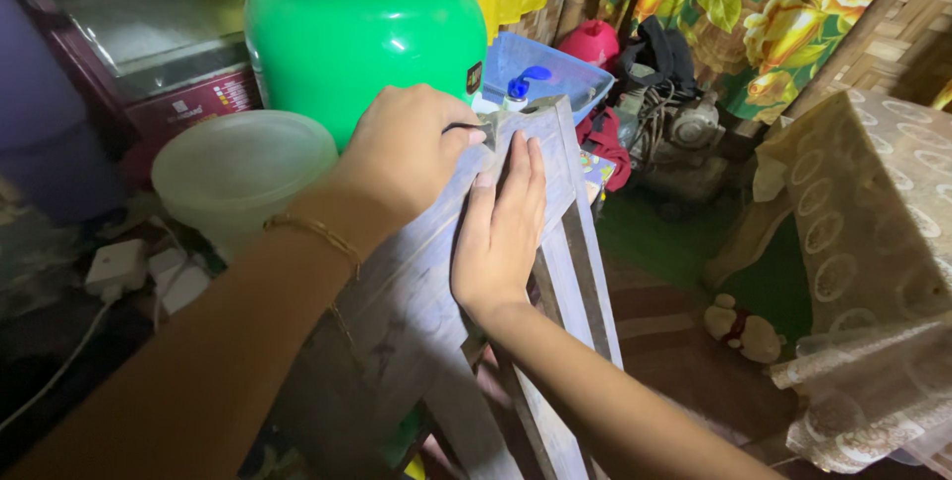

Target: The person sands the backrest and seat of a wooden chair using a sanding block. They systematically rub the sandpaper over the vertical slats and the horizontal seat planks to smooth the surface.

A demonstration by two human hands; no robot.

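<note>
— Head view: where are your hands?

— My right hand [501, 227] lies flat, fingers spread and unclenched, on the grey wooden stool [436, 292] at centre. My left hand [407, 153], at its eleven o'clock, pinches a thin dark tool [464, 127] against the stool's top edge.

— Behind?

— Green water jar [362, 34] at twelve, pale bucket [243, 173] at nine.

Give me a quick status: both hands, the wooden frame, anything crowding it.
Left hand gripping a thin dark tool at the wooden frame top. Right hand flat on the plank. Green container close behind.
</note>
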